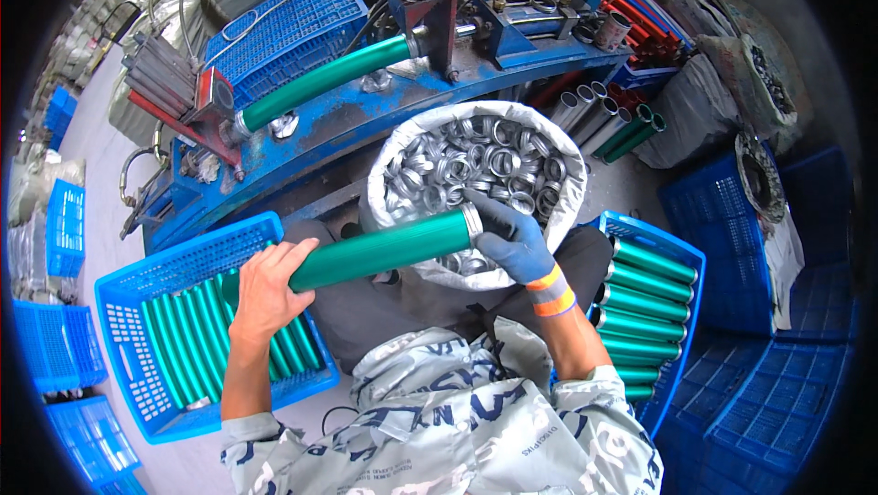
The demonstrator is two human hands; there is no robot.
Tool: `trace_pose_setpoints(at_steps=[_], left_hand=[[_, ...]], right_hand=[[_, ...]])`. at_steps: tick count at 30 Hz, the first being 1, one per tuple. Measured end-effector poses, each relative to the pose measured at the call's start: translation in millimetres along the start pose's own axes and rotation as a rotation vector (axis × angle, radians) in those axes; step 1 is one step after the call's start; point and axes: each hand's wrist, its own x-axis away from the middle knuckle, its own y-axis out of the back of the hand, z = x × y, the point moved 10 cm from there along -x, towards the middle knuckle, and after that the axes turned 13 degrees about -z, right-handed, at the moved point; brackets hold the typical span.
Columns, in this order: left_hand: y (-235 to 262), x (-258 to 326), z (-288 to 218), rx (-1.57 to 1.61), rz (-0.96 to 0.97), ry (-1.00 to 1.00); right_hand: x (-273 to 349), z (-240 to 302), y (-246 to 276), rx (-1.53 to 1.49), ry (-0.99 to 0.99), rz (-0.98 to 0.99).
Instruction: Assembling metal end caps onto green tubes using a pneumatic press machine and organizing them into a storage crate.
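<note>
A green metal tube lies across in front of me, over my lap, its right end slightly higher. Near its left end, my bare left hand is wrapped round it. At the right end sits a silver metal ring, and my right hand, in a dark grey glove with an orange cuff, closes its fingers around that ring. Just beyond is a white sack full of loose silver rings. A second green tube is held lengthwise between the two ends of a blue machine.
At my left stands a blue crate of green tubes; another blue crate with capped tubes is at my right. Bare and green tubes lie beyond the sack's right side. Stacked blue crates fill the far right.
</note>
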Motion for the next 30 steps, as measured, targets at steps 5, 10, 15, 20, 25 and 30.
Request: trace_pose_setpoints(at_steps=[5, 10, 15, 20, 25, 30], left_hand=[[-17, 5, 2, -0.053, 0.018, 0.073], [-25, 37, 35, 0.553, -0.240, 0.493], [-23, 25, 40, 1.061, -0.517, 0.558], [-56, 41, 35, 1.462, -0.663, 0.809], [-111, 63, 26, 1.812, -0.744, 1.038], [-118, 50, 2, 1.828, -0.724, 1.047]], right_hand=[[-26, -8, 47, 0.316, 0.138, -0.151], [-62, -37, 175, 0.370, 0.136, -0.529], [-63, -91, 164, 2.079, 0.182, -0.263], [-55, -117, 165, 0.367, -0.064, -0.407], [-12, -30, 19, -0.512, -0.060, -0.123], [-9, -16, 0, -0.507, 0.046, -0.013]])
